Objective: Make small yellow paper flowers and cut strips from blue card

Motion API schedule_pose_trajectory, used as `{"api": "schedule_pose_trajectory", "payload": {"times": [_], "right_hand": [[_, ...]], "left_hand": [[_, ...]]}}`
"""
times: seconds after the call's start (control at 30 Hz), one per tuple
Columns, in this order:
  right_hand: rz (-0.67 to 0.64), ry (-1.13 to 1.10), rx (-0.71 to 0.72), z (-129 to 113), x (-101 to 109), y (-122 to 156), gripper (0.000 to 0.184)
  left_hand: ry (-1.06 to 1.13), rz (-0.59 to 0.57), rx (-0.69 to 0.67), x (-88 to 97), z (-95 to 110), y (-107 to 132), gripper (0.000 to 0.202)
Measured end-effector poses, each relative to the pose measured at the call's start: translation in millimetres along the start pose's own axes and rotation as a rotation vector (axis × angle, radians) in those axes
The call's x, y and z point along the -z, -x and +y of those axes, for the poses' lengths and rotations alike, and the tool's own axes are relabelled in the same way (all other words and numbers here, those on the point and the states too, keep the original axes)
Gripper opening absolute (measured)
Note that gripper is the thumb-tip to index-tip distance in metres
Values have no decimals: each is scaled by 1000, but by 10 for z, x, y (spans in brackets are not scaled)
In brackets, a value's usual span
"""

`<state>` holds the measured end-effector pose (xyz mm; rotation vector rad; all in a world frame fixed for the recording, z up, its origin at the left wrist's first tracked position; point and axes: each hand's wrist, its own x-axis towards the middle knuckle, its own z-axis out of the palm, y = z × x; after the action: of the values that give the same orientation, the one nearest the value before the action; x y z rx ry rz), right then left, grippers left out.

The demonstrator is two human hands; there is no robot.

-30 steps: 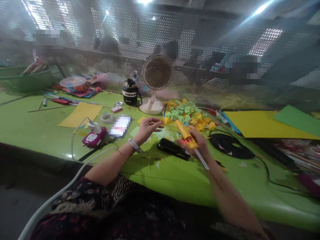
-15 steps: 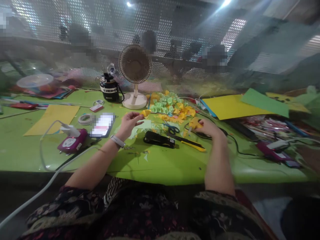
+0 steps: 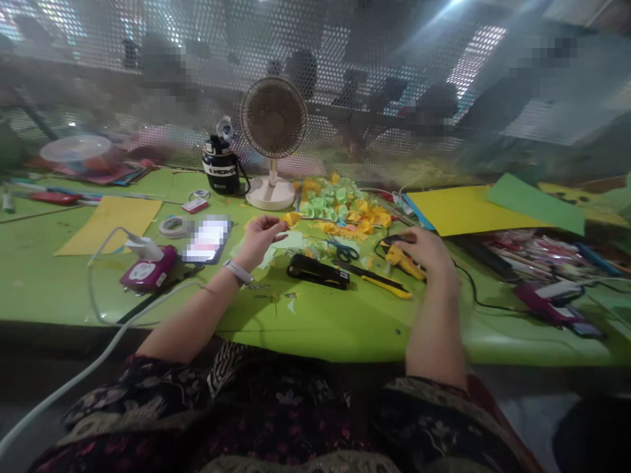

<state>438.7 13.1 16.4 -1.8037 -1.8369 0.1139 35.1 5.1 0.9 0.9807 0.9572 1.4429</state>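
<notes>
My left hand (image 3: pixel 261 242) pinches a small folded piece of yellow paper (image 3: pixel 292 219) between its fingertips, just in front of a heap of green and yellow paper flowers (image 3: pixel 340 207). My right hand (image 3: pixel 426 255) is curled around a yellow hot glue gun (image 3: pixel 403 261) with a black cord, and its nozzle is partly hidden. Between the hands lie a black stapler (image 3: pixel 318 271), blue-handled scissors (image 3: pixel 342 250) and a yellow utility knife (image 3: pixel 387 287). Scraps of pale green paper (image 3: pixel 288 240) sit under my left fingers.
A green tabletop (image 3: pixel 315 328) holds a fan (image 3: pixel 273 118), a black flask (image 3: pixel 220 167), a blurred phone (image 3: pixel 207 240), tape (image 3: pixel 172 226) and a magenta power strip (image 3: pixel 150 268). Yellow and green card sheets (image 3: pixel 458 210) lie right. Behind stands a perforated metal screen (image 3: pixel 345 66).
My right hand has come down from above the table with the glue gun and now rests low beside the knife. The view has swung left. My left hand keeps the yellow piece.
</notes>
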Motion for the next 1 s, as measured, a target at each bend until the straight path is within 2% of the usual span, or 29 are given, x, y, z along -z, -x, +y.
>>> {"api": "schedule_pose_trajectory", "payload": {"times": [0.07,0.13,0.23,0.33,0.5,0.63,0.77,0.87,1.0], "right_hand": [[25,-100,75,-344,-168,23,18],[-69,-184,211,-721,-384,55,19],[-224,-99,364,-1167,-659,78,16],[-345,41,407,-1390,-781,41,16],[-478,266,404,-1514,-832,-35,20],[-477,299,356,-1527,-944,-34,18],[-417,251,352,-1480,-1047,-27,14],[-421,179,348,-1433,-1042,-30,12],[-369,-102,263,-1392,-952,-55,8]], "left_hand": [[0,-1,6,-7,-17,3,22],[-2,3,4,-8,-45,-4,22],[-18,7,9,-5,-93,-23,22],[-46,13,17,-7,-123,-30,20],[-59,15,1,-30,-120,-20,19],[-66,33,11,-53,-112,-24,27],[-78,32,2,-64,-99,-20,28],[-88,32,1,-71,-76,2,26],[-90,27,6,-82,-70,25,18]]}}
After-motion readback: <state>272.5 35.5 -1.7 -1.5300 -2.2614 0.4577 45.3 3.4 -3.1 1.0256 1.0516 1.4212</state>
